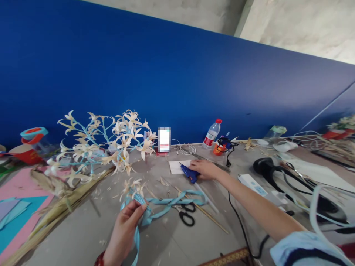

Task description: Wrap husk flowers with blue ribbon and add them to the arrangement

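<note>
My left hand (126, 225) is closed around a small bunch of pale artificial flowers (135, 190) with light blue wrapped stems. From it a light blue ribbon (172, 201) trails right over the table and also hangs below the hand. Farther out, my right hand (203, 169) has its fingers around a blue hot glue gun (190, 173), whose tip lies over a white card (175, 167). Black-handled scissors (186, 218) lie partly under the ribbon, between my hands. A thin stick (208, 214) and a translucent glue stick (208, 198) rest nearby.
Finished-looking flower branches (111, 144) spread at the back left, above dried husks (69, 195) and coloured paper (24, 221). A phone (164, 139) and a bottle (212, 135) stand by the blue wall. A power strip (253, 184) and a black lamp-like object (263, 166) lie right.
</note>
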